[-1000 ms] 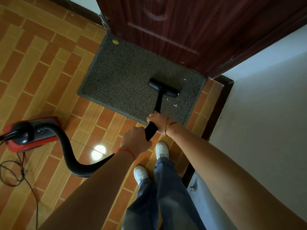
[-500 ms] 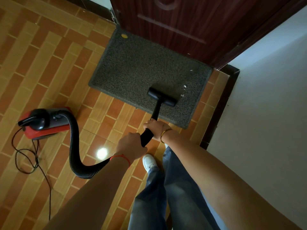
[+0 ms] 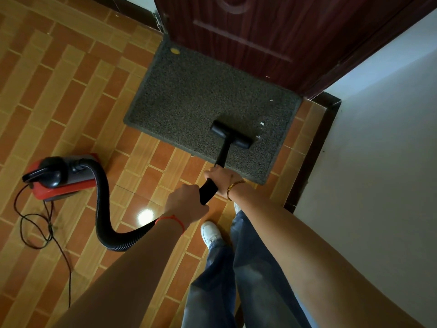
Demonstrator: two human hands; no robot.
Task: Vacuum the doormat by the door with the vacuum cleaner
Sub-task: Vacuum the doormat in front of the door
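Note:
A grey doormat (image 3: 194, 95) lies on the tiled floor in front of a dark wooden door (image 3: 272, 31). The black vacuum nozzle (image 3: 231, 134) rests on the mat's near right part, beside a few white scraps (image 3: 261, 124). A yellow speck (image 3: 175, 50) sits at the mat's far left corner. My right hand (image 3: 221, 178) grips the black wand (image 3: 222, 155) higher up. My left hand (image 3: 185, 204) grips its lower end, where the ribbed hose (image 3: 101, 209) joins. The hose loops back to the red and black vacuum body (image 3: 59, 176) on the floor at left.
A black power cord (image 3: 37, 228) curls on the tiles left of me. A white wall (image 3: 378, 162) with dark skirting (image 3: 312, 147) runs along the right. My white shoe (image 3: 210, 233) and jeans stand just short of the mat.
The nozzle has been drawn back toward me, from mid-mat to the mat's near right part. The view has shifted, so the vacuum body and its cord show more fully at left.

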